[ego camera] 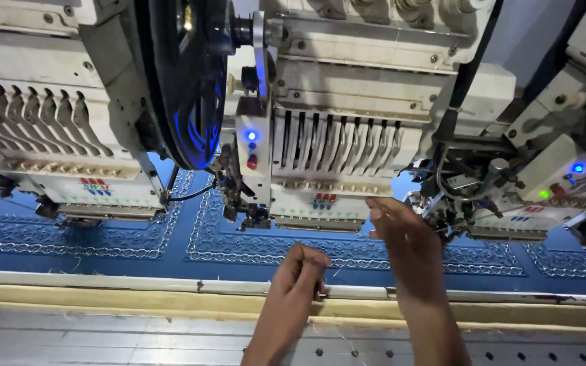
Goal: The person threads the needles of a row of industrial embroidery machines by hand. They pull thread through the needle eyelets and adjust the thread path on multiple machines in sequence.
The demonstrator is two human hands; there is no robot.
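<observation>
Head view: left hand (300, 271) is clenched, pinching a fine thread (337, 270) just beyond its fingertips; right hand (401, 237), fingers loosely curled and grasping nothing, is raised beside the embroidery head (334, 135); excess tension is judged likely to snap the thread above blue fabric (171, 237)

Fabric (171, 237): deep blue, silver-white chain-like border stitching in rectangular panels. Embroidery heads (340, 135): off-white, grimy, small red-blue-green emblem on front. Indicator lamps (251, 135): glowing blue, red button beneath; green lamp (544, 194) at right. Wheel (191, 81): black, blue reflections. Frame rail (171, 286): white. Ledge (103, 298): pale yellow.
</observation>
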